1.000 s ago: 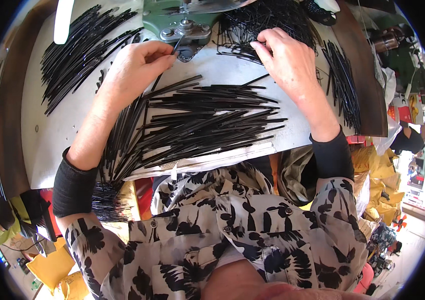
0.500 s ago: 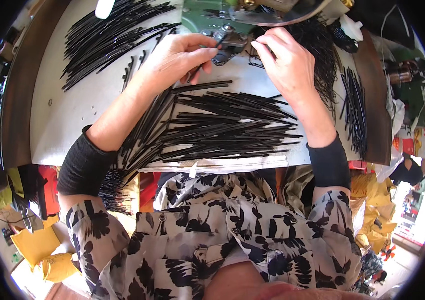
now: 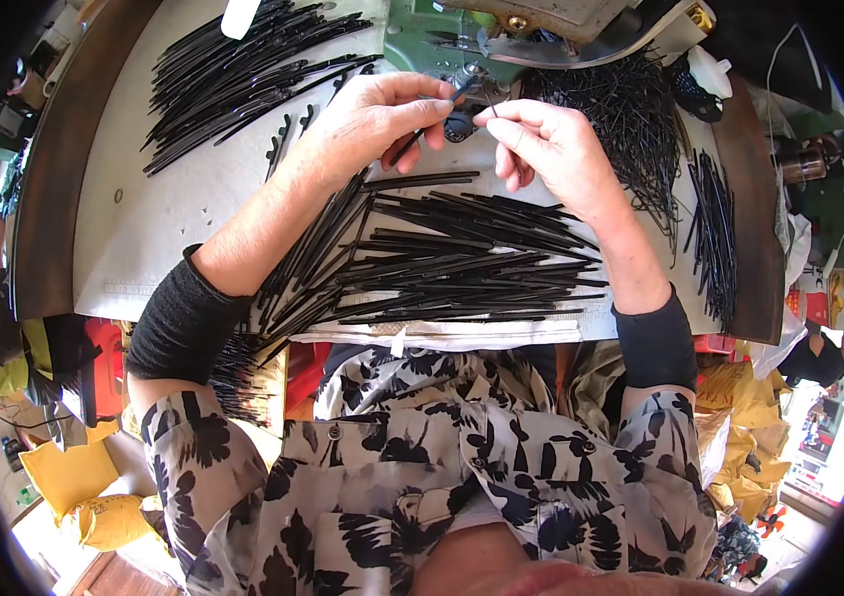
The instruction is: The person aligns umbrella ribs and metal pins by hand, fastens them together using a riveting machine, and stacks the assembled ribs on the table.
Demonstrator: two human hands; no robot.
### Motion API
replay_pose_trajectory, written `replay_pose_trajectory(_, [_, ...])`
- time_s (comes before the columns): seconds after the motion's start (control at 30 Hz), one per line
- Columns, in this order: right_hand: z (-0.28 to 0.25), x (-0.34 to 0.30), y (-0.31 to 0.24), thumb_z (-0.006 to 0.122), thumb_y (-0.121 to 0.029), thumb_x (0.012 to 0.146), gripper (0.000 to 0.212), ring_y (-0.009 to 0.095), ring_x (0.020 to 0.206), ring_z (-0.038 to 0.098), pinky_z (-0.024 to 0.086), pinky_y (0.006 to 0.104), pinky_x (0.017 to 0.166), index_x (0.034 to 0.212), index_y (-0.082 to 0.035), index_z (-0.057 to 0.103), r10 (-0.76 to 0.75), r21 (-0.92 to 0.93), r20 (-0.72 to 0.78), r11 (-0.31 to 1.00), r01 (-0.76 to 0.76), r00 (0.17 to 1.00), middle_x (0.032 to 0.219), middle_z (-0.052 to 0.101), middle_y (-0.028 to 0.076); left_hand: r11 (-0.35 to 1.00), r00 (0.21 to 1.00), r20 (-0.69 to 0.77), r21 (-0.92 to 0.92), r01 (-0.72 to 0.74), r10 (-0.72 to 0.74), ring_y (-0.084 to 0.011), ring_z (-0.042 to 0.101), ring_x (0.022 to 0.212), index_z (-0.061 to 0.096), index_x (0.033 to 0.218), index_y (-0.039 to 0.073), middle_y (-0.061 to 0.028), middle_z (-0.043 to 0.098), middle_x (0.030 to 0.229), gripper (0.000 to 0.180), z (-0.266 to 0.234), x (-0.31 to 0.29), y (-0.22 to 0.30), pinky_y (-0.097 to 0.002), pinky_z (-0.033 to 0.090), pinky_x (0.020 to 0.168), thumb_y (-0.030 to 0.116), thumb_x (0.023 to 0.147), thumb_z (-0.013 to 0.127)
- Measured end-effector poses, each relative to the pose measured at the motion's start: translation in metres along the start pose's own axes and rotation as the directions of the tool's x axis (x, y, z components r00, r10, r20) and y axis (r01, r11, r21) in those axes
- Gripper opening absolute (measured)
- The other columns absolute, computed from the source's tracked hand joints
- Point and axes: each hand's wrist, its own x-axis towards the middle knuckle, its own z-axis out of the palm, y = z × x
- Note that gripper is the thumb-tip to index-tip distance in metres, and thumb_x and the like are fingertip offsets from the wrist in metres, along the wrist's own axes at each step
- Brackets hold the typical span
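My left hand (image 3: 374,121) pinches a thin black stick (image 3: 434,117) and points its tip toward the green machine (image 3: 501,40) at the far edge. My right hand (image 3: 549,147) is close beside it, with thumb and forefinger closed on a fine black wire (image 3: 490,102). Below both hands a big pile of long black sticks (image 3: 442,260) lies across the white table sheet (image 3: 173,228).
A second heap of black sticks (image 3: 243,70) lies at the far left of the sheet. A tangle of thin black wires (image 3: 630,119) sits at the far right, with more sticks (image 3: 712,233) along the right edge. Yellow sacks (image 3: 74,477) lie on the floor at the left.
Both hands have lifted off the sheet and come together in front of the machine. The left hand now holds a stick up by the machine and the right hand pinches a wire.
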Motion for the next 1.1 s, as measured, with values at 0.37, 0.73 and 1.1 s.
replay_pose_trajectory(0.37, [0.002,0.0,-0.002,0.044,-0.016,0.095,0.027,0.007,0.04,0.049,0.04,0.0196,0.04,0.105,0.003,0.06,0.036,-0.047,0.057,0.998,-0.034,0.998,0.063,0.061,0.005,1.0,1.0,0.018,-0.001,0.004,-0.004,-0.0031,0.048,0.046,0.057,0.114,0.001,-0.001,0.06,0.067,0.03,0.001,-0.001,0.001,-0.016,0.035,0.041,0.021,0.092,0.055])
replay_pose_trajectory(0.73, [0.001,0.003,-0.004,0.045,-0.017,0.095,0.027,0.006,0.04,0.049,0.04,0.0197,0.04,0.105,0.003,0.061,0.006,-0.078,0.037,0.997,-0.003,0.999,0.062,0.061,0.005,0.999,0.999,0.039,0.048,0.024,-0.026,-0.0032,0.045,0.044,0.061,0.109,-0.002,-0.0007,0.057,0.065,0.032,-0.003,0.005,0.007,-0.0166,0.032,0.04,0.024,0.092,0.055])
replay_pose_trajectory(1.1, [-0.005,0.017,-0.007,0.045,-0.017,0.095,0.027,0.006,0.041,0.047,0.038,0.0198,0.041,0.105,0.002,0.061,-0.026,-0.079,-0.003,0.997,0.026,1.0,0.063,0.061,0.005,1.0,0.999,0.035,-0.016,0.006,-0.006,-0.0033,0.039,0.042,0.063,0.106,-0.002,0.0005,0.054,0.059,0.033,-0.006,0.019,0.011,-0.0171,0.028,0.04,0.027,0.091,0.055])
